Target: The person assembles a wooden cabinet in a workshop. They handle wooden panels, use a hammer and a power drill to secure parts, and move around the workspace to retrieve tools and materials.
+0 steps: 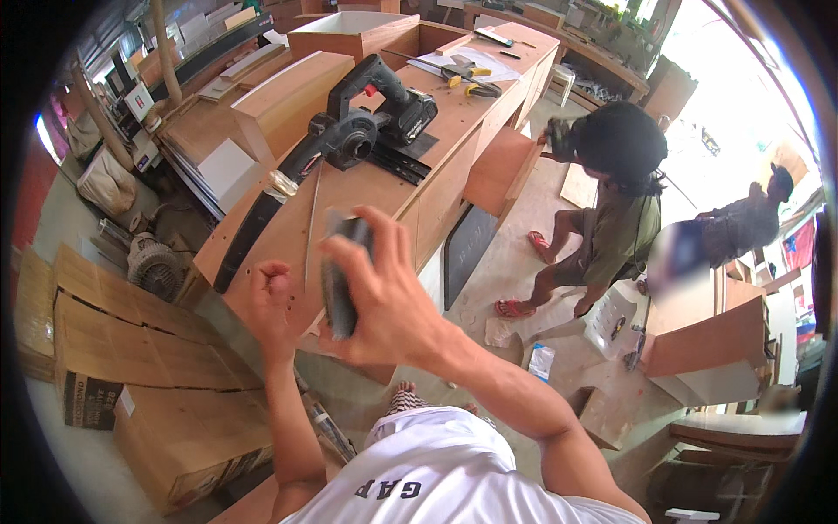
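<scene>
My right hand (384, 297) grips a dark grey block (347, 275) with a rough-looking edge, held upright over the near end of a wooden cabinet (428, 205). Motion smears the block, so its exact kind is unclear. Just left of it, my left hand (276, 306) is raised with its fingers curled in; I see nothing in them. A black cordless blower (353, 140) with a long nozzle lies on the cabinet top beyond both hands. The nozzle tip (234, 258) points toward my left hand. Beside the blower lies a black drawer slide (397, 162).
Cardboard boxes (131, 341) lie at left near a grey motor (155, 262). Yellow-and-black clamps (467, 79) rest farther along the cabinet. A person in a green shirt (624, 218) stands right of it; another person (742, 223) is beyond. A white plastic chair (602, 323) stands at right.
</scene>
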A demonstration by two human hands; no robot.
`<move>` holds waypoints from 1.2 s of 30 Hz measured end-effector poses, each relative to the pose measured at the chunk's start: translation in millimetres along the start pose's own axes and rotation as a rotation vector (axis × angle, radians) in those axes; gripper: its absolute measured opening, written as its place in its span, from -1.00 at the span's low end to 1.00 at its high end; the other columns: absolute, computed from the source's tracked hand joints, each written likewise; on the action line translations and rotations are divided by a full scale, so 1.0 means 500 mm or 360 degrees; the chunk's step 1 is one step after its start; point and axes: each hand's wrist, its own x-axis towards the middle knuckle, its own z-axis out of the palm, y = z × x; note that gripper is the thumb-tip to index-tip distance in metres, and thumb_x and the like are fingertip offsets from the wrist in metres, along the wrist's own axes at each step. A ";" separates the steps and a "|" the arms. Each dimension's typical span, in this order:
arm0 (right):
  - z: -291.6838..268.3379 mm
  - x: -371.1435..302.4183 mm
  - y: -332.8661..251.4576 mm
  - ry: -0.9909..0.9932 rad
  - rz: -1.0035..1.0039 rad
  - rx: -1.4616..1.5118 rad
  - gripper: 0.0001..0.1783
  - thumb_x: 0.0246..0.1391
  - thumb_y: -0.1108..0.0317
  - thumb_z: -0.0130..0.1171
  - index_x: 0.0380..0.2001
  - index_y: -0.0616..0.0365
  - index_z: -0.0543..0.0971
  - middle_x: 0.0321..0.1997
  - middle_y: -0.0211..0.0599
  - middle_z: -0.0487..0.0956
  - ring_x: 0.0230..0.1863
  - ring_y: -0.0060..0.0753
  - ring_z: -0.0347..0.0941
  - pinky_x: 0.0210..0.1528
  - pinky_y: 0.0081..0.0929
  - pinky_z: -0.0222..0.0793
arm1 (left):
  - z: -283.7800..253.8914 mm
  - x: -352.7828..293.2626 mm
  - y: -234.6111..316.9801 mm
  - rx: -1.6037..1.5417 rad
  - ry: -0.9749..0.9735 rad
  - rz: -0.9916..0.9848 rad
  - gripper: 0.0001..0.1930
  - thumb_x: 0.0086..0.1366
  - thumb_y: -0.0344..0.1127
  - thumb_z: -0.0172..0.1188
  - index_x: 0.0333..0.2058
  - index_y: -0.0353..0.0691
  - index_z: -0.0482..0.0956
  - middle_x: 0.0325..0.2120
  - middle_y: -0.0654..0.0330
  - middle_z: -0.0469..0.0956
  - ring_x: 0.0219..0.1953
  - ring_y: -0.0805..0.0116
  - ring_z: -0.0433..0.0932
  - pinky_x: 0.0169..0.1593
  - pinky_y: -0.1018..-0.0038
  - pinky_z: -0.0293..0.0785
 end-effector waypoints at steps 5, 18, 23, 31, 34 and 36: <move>0.028 -0.016 -0.041 -0.0221 -0.0535 0.0182 0.34 -0.41 0.19 0.66 0.53 -0.36 0.19 0.49 0.28 0.09 0.54 0.56 0.00 0.45 0.43 0.15 | 0.044 -0.121 0.136 -0.1137 -0.0380 -0.0487 -0.28 0.38 0.11 0.33 0.32 -0.23 0.39 0.22 0.09 0.51 0.33 0.14 0.47 0.31 0.24 0.49; -0.145 0.396 0.435 0.0227 -0.0199 -0.0682 0.02 -0.04 0.13 0.61 0.42 0.19 0.30 0.31 0.16 0.51 0.32 0.16 0.46 0.39 -0.04 0.35 | -0.112 -0.345 0.098 -0.1426 0.0037 -0.0359 -0.51 0.52 -0.40 0.13 0.35 -0.32 0.29 0.21 -0.31 0.48 0.15 -0.57 0.54 -0.12 -0.04 0.84; -0.113 0.482 0.490 -0.0511 0.0236 0.0029 -0.40 -0.20 0.47 0.54 -0.02 0.13 0.54 -0.13 -0.40 0.62 -0.14 -0.47 0.52 -0.03 -0.43 0.49 | -0.124 -0.448 0.066 -0.1389 0.0351 -0.0261 -0.47 0.46 -0.42 0.25 0.34 -0.26 0.33 0.21 -0.20 0.51 0.17 -0.54 0.54 -0.02 -0.03 0.82; -0.111 0.469 0.591 -0.0466 0.0186 0.0201 -0.62 0.16 0.12 0.39 -0.06 0.08 0.59 -0.15 -0.50 0.50 -0.08 -0.48 0.40 0.09 -0.40 0.36 | -0.087 -0.433 0.024 -0.1222 0.0475 -0.0419 -0.49 0.51 -0.31 0.24 0.34 -0.29 0.36 0.32 -0.13 0.48 0.23 -0.19 0.60 0.19 0.04 0.64; -0.073 0.486 0.579 -0.0448 0.0161 0.0157 -0.66 0.19 0.24 0.38 -0.05 0.20 0.63 -0.12 -0.35 0.64 -0.08 -0.42 0.53 0.08 -0.41 0.44 | -0.084 -0.403 0.024 -0.1089 0.0477 -0.0318 -0.48 0.54 -0.28 0.20 0.35 -0.34 0.33 0.30 -0.11 0.50 0.24 -0.07 0.61 0.23 0.12 0.63; -0.064 0.497 0.568 -0.0381 -0.0012 -0.0074 -0.66 0.19 0.24 0.39 -0.06 0.22 0.66 -0.13 -0.32 0.68 -0.11 -0.40 0.57 0.04 -0.39 0.48 | -0.071 -0.389 0.026 -0.1005 0.0490 -0.0299 -0.51 0.56 -0.33 0.16 0.36 -0.35 0.32 0.30 -0.11 0.50 0.24 -0.04 0.60 0.24 0.14 0.62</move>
